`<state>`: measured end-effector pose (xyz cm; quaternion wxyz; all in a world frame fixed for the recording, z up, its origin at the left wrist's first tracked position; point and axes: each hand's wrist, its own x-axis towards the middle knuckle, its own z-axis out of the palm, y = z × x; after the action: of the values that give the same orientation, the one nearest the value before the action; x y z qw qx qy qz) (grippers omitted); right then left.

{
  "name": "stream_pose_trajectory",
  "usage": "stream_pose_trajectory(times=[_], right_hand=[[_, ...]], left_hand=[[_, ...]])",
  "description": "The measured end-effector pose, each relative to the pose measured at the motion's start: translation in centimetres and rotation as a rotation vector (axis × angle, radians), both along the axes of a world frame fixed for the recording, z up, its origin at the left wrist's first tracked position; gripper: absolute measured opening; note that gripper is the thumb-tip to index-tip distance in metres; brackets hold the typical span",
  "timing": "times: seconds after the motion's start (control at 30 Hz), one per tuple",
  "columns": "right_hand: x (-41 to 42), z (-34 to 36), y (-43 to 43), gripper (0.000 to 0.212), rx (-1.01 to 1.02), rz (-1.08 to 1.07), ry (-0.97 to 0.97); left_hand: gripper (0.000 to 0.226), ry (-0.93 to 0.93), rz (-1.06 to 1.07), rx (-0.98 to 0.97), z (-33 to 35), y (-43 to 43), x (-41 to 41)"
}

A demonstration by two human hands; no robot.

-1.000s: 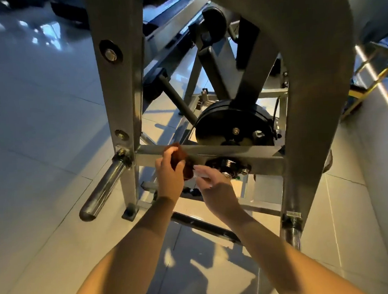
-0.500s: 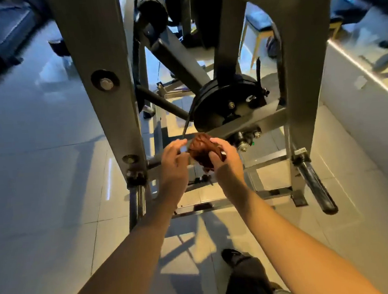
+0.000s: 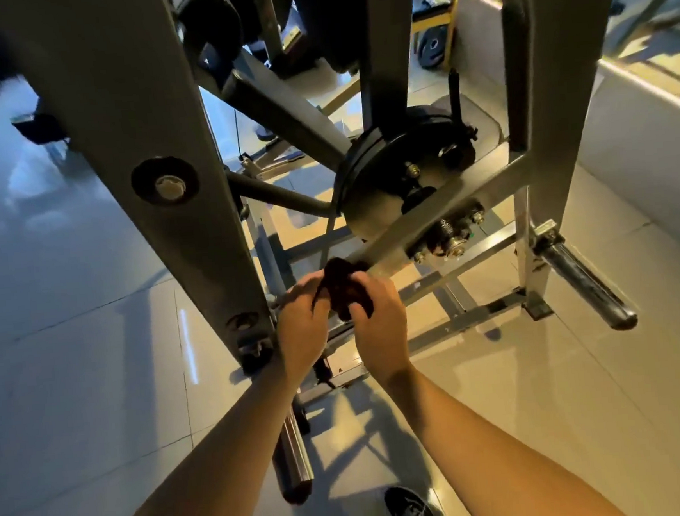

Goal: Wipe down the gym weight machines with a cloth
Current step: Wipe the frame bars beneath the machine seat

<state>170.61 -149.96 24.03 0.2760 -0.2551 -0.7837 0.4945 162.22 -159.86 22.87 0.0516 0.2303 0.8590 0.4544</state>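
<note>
1. The left hand [image 3: 301,330] grips the dark cloth [image 3: 345,290] from its left side, fingers curled over the bunched fabric
2. The right hand [image 3: 378,324] pinches the same cloth from the right, thumb and fingers curled round it
3. The cloth is bunched between both hands, its top at the lower end of the slanted bar [image 3: 448,208]; I cannot tell whether they touch
4. A black disc [image 3: 385,181] sits above and right of the hands, behind the bar
5. A grey post [image 3: 139,151] stands just left of the left hand
6. A peg [image 3: 589,291] juts out well right of the right hand
</note>
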Motion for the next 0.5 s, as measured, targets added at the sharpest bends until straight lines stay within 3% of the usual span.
stream_pose_trajectory(times=[0.17, 0.33, 0.43, 0.5], right_hand=[[-1.0, 0.0, -1.0, 0.038, -0.053, -0.145, -0.018], [-2.0, -0.2, 1.0, 0.041, -0.243, -0.55, -0.031], [-3.3, -2.0, -2.0, 0.042, -0.251, -0.527, -0.041], [-3.4, -3.0, -4.3, 0.042, -0.281, -0.469, -0.039]], left_hand=[[0.028, 0.135, -0.12, 0.035, -1.5, -1.3, -1.5], [0.031, 0.392, -0.275, -0.061, -1.3, -2.0, -2.3], [0.01, 0.54, -0.463, 0.052, -3.7, -3.5, -3.2], [0.02, 0.605, -0.533, 0.082, -4.3, -4.1, -3.6]])
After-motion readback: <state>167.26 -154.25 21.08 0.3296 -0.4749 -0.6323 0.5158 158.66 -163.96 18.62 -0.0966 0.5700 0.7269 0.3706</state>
